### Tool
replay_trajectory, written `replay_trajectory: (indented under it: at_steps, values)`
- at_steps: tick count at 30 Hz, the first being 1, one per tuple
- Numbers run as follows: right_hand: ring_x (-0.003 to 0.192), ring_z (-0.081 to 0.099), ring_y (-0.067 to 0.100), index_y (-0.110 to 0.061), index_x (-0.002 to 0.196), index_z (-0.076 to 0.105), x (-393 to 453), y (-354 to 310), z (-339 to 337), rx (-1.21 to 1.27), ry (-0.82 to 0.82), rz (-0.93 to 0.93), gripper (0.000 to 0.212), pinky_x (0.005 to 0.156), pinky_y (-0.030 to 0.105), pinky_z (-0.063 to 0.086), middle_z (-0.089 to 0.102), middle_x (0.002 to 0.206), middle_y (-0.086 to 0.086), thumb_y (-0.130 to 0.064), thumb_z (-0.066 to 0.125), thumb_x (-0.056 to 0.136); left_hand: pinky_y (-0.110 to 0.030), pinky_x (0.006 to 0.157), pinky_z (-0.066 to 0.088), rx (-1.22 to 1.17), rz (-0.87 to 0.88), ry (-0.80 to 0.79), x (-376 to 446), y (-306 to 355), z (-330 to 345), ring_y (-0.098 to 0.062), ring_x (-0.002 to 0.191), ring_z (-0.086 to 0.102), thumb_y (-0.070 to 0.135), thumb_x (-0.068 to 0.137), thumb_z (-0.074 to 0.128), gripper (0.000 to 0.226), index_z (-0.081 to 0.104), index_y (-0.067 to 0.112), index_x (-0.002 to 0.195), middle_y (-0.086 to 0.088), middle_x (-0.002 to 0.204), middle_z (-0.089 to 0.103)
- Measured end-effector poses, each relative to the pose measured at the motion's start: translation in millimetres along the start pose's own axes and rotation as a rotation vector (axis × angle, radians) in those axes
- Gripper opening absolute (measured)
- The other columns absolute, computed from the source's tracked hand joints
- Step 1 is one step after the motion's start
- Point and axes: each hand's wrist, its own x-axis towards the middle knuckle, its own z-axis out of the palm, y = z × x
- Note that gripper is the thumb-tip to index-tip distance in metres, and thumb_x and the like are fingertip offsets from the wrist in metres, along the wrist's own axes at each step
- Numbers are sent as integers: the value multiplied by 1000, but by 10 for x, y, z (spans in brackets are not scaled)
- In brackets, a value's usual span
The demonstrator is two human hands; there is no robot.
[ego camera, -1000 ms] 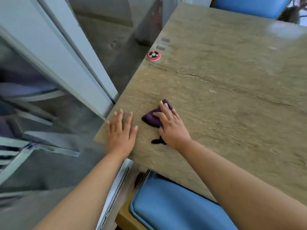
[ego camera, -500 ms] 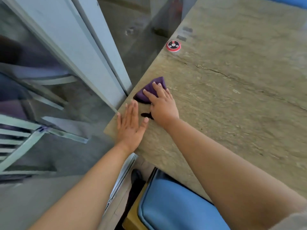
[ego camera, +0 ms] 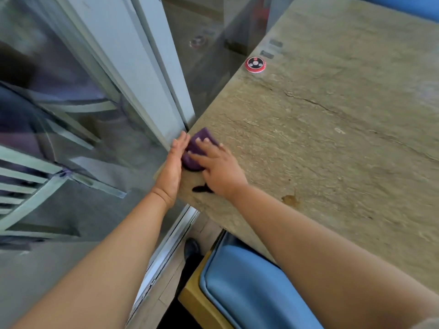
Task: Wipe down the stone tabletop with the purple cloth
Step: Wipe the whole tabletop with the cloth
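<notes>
both forearms bare from wrist to past the elbow, no watch, band or ring showing. left hand [ego camera: 171, 167] and right hand [ego camera: 217, 167] ungloved, nails short and plain. a sliver of grey-beige sleeve [ego camera: 427, 325] at the right upper arm (bottom corner of the view, fabric type not clear). a dark shoe [ego camera: 191, 249] shows below.

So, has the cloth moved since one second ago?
Yes. The cloth has slid left to the table edge, nearer the red button.
</notes>
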Motion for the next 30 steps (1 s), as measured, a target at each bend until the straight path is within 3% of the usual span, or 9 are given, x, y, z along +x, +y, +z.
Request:
replay_trajectory:
  at_steps: [3, 6, 9, 14, 18, 21, 24, 28, 30]
  values:
    - [146, 16, 12, -32, 130, 57, -345, -60, 53, 103, -111, -142, 52, 118, 32, -3, 33, 153, -6, -7, 50, 85, -29, 120, 13, -16, 8, 8, 13, -17, -46, -4, 142, 27, 46, 103, 11, 57, 34, 17, 146, 4, 154, 34]
    - [144, 23, 10, -31, 117, 68, -625, 4, 14, 163, -246, -270, 49, 119, 32, 1, 43, 147, -7, 0, 51, 83, -29, 119, 15, 247, 80, 63, 26, -102, 10, -5, 139, 32, 60, 96, 20, 61, 48, 26, 138, 7, 149, 42]
    - [143, 24, 12, -33, 119, 66, -727, 197, -91, 98, -213, -317, 51, 119, 38, 7, 43, 147, -8, -1, 52, 82, -43, 121, 12, 549, 226, 16, 7, -174, 231, -14, 145, 21, 71, 85, 18, 76, 49, 26, 138, 3, 152, 37]
    - [145, 18, 11, -37, 130, 55, -895, 749, -448, -22, 66, 89, 52, 119, 30, 1, 35, 152, -6, -7, 48, 87, -45, 115, -19, 819, 234, -110, -137, -252, 642, -5, 147, -3, 71, 82, 7, 80, 31, 33, 148, 13, 159, 16]
    - [145, 19, 11, -34, 128, 58, -1178, 1014, -641, 2, 347, 546, 51, 118, 26, 2, 34, 153, -3, -5, 45, 88, -45, 112, -23, 1029, 167, -245, -78, -263, 659, -8, 145, -20, 72, 85, 1, 78, 20, 36, 151, 15, 161, -4]
    - [147, 13, 15, -29, 133, 55, -1238, 865, -560, 23, 399, 702, 53, 118, 25, 1, 28, 156, 1, -4, 44, 87, -44, 110, -24, 965, 106, -279, -45, -188, 665, -6, 144, -21, 67, 81, 2, 79, 21, 37, 151, 18, 160, -4]
    - [147, 10, 17, -30, 135, 53, -1162, 553, -407, 51, 312, 562, 54, 118, 26, -2, 24, 157, 1, -6, 47, 87, -44, 110, -25, 876, 89, -285, -9, -173, 644, -4, 145, -18, 63, 92, 6, 67, 27, 36, 149, 19, 160, 0]
    - [147, 11, 17, -33, 133, 54, -1204, 243, -208, 62, 2, 122, 56, 120, 31, -3, 25, 157, 1, -6, 50, 85, -46, 112, -23, 815, 105, -257, 9, -208, 628, -3, 145, -15, 61, 92, 5, 66, 31, 37, 148, 19, 160, 3]
    - [146, 16, 17, -33, 130, 58, -1386, 277, -186, 31, -101, -41, 56, 120, 33, 1, 31, 155, 1, -4, 52, 82, -48, 114, -20, 935, 101, -201, 2, -221, 687, -6, 146, -13, 54, 99, 9, 56, 30, 36, 148, 17, 161, 4]
